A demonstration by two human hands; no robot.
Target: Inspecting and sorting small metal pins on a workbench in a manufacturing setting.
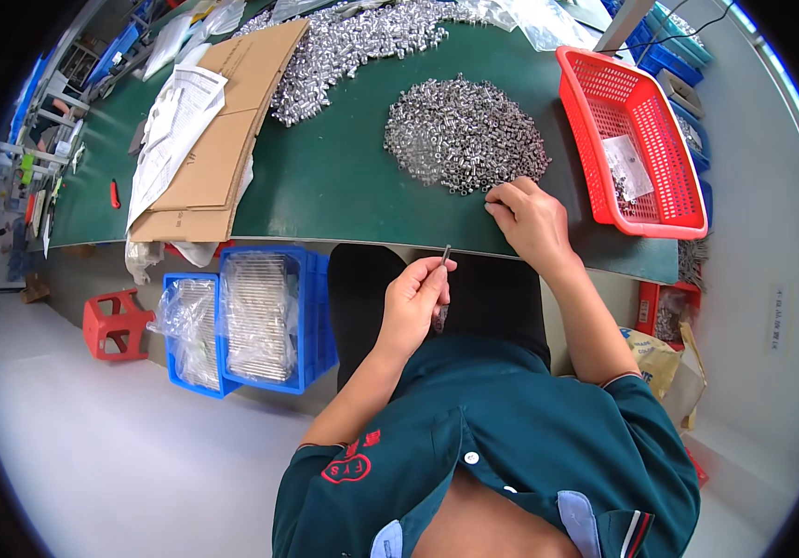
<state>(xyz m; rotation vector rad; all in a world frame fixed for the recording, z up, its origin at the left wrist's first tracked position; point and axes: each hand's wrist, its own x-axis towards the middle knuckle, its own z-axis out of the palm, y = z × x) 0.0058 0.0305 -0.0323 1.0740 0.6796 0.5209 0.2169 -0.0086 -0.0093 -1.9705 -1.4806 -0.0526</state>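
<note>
A slim, dark metal tool [446, 252] sticks up from the closed fingers of my left hand [412, 307], just in front of the table edge. Its other end shows below the fingers, and its exact kind is too small to make out. My right hand [534, 223] rests over the table at the near edge of a round pile of small silvery metal parts [465, 130]. Its thumb and fingers are pinched together. Whatever they may hold is too small or hidden to name.
A red plastic basket [683, 177] stands on the right of the green table [325, 186], with a small bag and loose parts inside. Beyond lies a larger heap of shiny parts [362, 42]. Flat cardboard [223, 139] lies left. Blue crates [318, 316] and a red stool [113, 325] stand below.
</note>
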